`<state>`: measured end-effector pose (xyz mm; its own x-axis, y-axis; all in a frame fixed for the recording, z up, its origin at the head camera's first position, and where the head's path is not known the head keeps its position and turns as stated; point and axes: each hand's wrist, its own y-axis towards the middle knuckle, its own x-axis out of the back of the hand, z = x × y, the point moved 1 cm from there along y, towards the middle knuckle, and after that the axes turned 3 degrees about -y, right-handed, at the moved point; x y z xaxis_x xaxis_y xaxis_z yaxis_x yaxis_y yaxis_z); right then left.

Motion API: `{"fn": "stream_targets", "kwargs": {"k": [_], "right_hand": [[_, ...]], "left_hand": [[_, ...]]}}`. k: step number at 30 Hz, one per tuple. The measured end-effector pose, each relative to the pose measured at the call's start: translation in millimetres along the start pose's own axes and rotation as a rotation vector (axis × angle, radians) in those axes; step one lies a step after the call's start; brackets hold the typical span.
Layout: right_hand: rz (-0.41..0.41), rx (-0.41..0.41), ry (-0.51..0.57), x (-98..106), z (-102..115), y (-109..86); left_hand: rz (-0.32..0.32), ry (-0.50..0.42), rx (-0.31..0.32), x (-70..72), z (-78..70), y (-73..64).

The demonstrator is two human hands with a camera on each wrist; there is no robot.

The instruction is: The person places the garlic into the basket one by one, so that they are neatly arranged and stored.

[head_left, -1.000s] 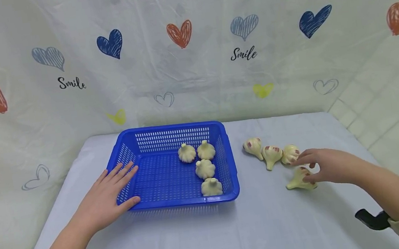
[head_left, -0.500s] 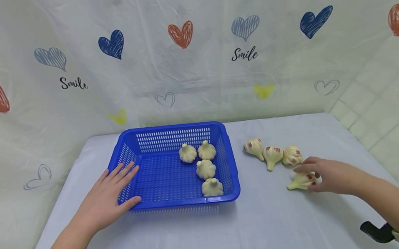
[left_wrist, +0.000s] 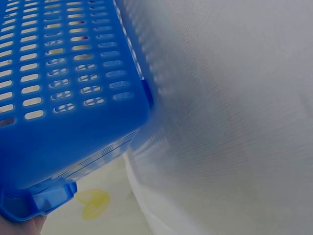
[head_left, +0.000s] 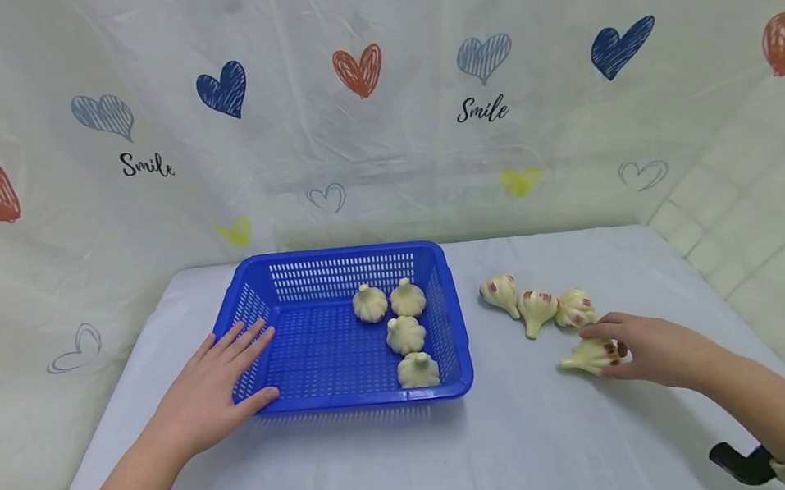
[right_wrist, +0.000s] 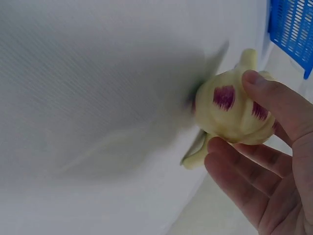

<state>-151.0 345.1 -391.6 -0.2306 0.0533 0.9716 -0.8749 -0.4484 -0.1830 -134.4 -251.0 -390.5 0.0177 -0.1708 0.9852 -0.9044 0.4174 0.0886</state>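
Observation:
At the right of the head view, my right hand [head_left: 659,346] pinches a garlic bulb [head_left: 588,357] with purple-red patches between thumb and fingers, its stem pointing left. The right wrist view shows the thumb [right_wrist: 274,98] over that bulb and the fingertips against its other side, close to the white cloth. My left hand [head_left: 200,396] rests with straight, spread fingers on the left rim of a blue plastic basket [head_left: 317,354]. Several plain white garlic bulbs [head_left: 405,334] sit inside, along the basket's right side.
Three more patched garlic bulbs [head_left: 538,310] lie in a row right of the basket, behind my right hand. A white cloth [head_left: 523,443] covers the table. Behind stands a curtain [head_left: 426,158] printed with hearts.
My right hand has come down around the patched bulb, and its fingers have closed on it. The bulb has shifted and turned slightly. My left hand stays on the basket.

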Motion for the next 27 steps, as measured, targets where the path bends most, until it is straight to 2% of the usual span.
{"fn": "stream_targets", "kwargs": {"k": [6, 12, 17, 23, 27], "right_hand": [[-0.046, 0.033, -0.023, 0, 4, 1.0], [-0.031, 0.03, 0.002, 1, 13, 7.1], [-0.026, 0.062, 0.019, 0, 20, 17.8], [-0.056, 0.13, 0.037, -2, 32, 32.3], [-0.049, 0.126, 0.052, -3, 40, 42.7]], "left_hand": [[0.001, -0.007, -0.004, 0.4, -0.8, -0.2], [-0.01, -0.009, -0.005, -0.5, -0.1, 0.0], [-0.005, -0.01, -0.001, -0.3, 0.4, -0.2], [-0.01, -0.01, -0.004, -0.6, 0.2, -0.8], [-0.029, -0.008, -0.013, 0.1, -1.5, -0.8]]}}
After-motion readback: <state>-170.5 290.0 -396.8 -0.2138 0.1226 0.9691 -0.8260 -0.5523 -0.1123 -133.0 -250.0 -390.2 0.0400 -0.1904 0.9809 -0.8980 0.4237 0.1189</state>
